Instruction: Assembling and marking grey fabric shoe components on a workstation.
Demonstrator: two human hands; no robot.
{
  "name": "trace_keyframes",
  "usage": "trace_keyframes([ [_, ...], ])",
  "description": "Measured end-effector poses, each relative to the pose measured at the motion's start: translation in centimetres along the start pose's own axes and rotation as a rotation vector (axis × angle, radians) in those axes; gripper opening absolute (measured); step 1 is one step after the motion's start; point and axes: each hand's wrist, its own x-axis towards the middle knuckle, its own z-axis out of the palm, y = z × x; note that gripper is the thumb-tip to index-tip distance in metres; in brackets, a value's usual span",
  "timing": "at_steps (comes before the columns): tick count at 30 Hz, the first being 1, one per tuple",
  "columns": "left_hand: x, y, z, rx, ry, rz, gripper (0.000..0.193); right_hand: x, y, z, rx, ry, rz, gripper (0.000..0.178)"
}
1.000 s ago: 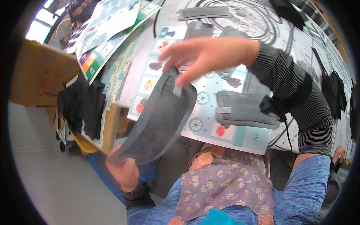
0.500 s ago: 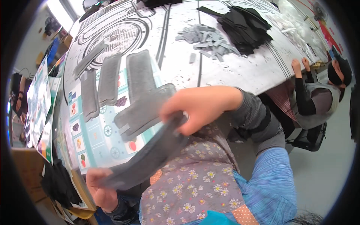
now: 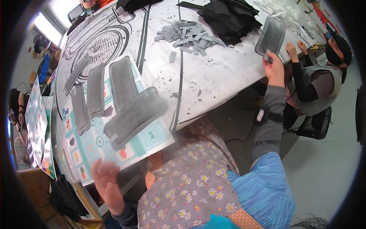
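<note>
Reach is the matter here: our right hand (image 3: 275, 68) is stretched far out to the right edge of the tabletop (image 3: 213, 72), while our left hand (image 3: 106, 179) hangs low beside the near edge, under the picture mat (image 3: 150, 139).

The right hand pinches the lower corner of 1 grey felt pad (image 3: 271, 35). The pad rises up and away from the fingers (image 3: 269, 57), its long axis running from the grip toward the far right corner of the tabletop, tilted a little to the right. The fingers are closed narrow on that corner; most of the pad stands free above them. Just right of it sits another person (image 3: 318, 82) in a grey vest, with their own hands close to the pad's edge but, as far as we can tell, apart from it.

Our left hand is spread wide, fingers blurred, holding nothing that we can see. It is the nearer hand to the stack of long grey pads (image 3: 131, 116) lying slantwise on the mat, which lies up and to the right of it, long axis running from lower left to upper right. Further left, 4 more grey pads (image 3: 95, 89) lie side by side. A heap of small grey strips (image 3: 187, 35) and a pile of black fabric (image 3: 228, 17) lie well apart, toward the far side.
</note>
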Motion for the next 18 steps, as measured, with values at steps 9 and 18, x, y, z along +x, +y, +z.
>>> trace_keyframes([
  [9, 0.8, -0.7, 0.6, 0.248, -0.059, -0.034, 0.057, 5.0, 2.5, -2.5, -1.082, 0.279, -0.467, 0.051],
  [18, 5.1, 1.7, -1.1, 0.834, 0.205, 0.107, 0.017, -21.6, 7.2, 15.5, -1.096, -0.787, -0.418, 0.016],
])
